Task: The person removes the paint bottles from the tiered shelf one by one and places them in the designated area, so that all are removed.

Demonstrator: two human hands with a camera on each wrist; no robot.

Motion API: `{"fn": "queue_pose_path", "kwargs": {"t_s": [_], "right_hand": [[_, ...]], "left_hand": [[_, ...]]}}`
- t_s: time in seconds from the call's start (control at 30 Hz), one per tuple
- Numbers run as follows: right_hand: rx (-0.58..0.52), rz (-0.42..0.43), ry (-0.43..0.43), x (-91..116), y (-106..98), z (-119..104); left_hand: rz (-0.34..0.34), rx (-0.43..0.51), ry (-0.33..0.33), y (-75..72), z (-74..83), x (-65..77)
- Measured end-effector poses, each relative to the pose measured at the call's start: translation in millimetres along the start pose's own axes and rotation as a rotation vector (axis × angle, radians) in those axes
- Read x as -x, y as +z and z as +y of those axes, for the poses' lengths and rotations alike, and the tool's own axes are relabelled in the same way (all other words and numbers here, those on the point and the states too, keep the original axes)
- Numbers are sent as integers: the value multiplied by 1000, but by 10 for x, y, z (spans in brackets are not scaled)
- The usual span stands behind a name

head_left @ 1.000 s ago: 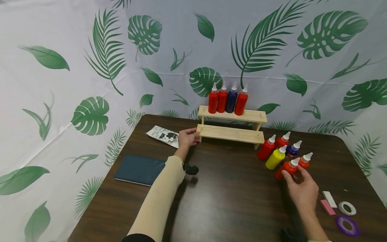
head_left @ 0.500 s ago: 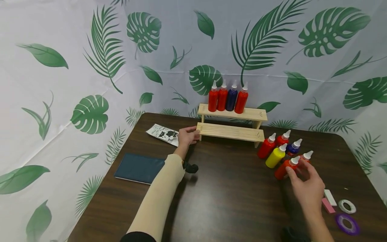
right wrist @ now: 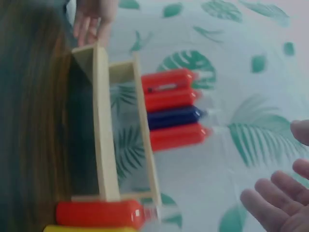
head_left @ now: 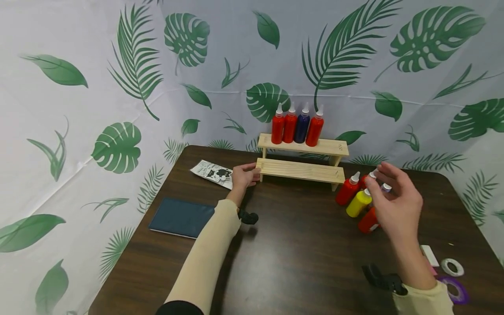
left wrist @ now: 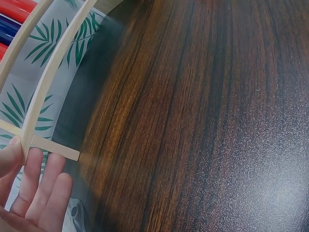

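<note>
My left hand (head_left: 244, 177) pinches the left end of the lower step of a two-step wooden rack (head_left: 299, 170), thumb on top and fingers below. On the upper step stand red squeeze bottles (head_left: 315, 131) and one dark blue bottle (head_left: 302, 127), all with white nozzle caps. Over the bottles at the rack's right end hovers my right hand (head_left: 399, 205), fingers loosely bent and holding nothing. Below it are a yellow bottle (head_left: 356, 204), a red bottle (head_left: 346, 191) and an orange-red bottle (head_left: 368, 222); others are partly or fully hidden behind the hand.
Left of the rack lies a printed paper packet (head_left: 212, 174), with a dark blue notebook (head_left: 181, 217) nearer. At the right lie a white block (head_left: 429, 255), a white tape roll (head_left: 452, 267) and a purple ring (head_left: 454, 291), partly behind the right sleeve. A leaf-patterned cloth (head_left: 220, 57) hangs behind.
My right hand has let go of the orange-red bottle, which stays standing on the table, and has risen away over the group. The left hand keeps its hold on the rack.
</note>
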State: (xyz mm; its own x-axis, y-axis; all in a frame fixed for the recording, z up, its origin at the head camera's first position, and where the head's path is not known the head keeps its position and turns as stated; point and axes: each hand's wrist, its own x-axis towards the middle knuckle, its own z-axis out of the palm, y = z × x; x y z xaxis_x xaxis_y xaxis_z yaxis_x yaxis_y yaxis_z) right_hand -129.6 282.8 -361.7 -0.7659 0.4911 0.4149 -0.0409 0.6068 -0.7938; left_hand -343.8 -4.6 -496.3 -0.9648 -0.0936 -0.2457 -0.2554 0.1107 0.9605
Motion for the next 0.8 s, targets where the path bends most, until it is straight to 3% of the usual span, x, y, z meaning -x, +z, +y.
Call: {"fn": "queue_pose_path", "kwargs": {"t_s": [0.17,0.27,0.5,0.63,0.8], "right_hand": [[30,-249,-59,-427,348,-79],[69,-349,-103,-716,594,-55],[119,-471,-111,-1199,1082,23],[81,-530,-35,-1326,1278,19],[57,-518,37,-1423,1458,-29]], "left_hand": [[1,-4,-4,6,2,-9],[3,-8,-12,15,-2,-20],[-3,-5,-4,18,-2,-10],[4,-16,-10,20,14,3],[15,-22,1,6,23,14]]}}
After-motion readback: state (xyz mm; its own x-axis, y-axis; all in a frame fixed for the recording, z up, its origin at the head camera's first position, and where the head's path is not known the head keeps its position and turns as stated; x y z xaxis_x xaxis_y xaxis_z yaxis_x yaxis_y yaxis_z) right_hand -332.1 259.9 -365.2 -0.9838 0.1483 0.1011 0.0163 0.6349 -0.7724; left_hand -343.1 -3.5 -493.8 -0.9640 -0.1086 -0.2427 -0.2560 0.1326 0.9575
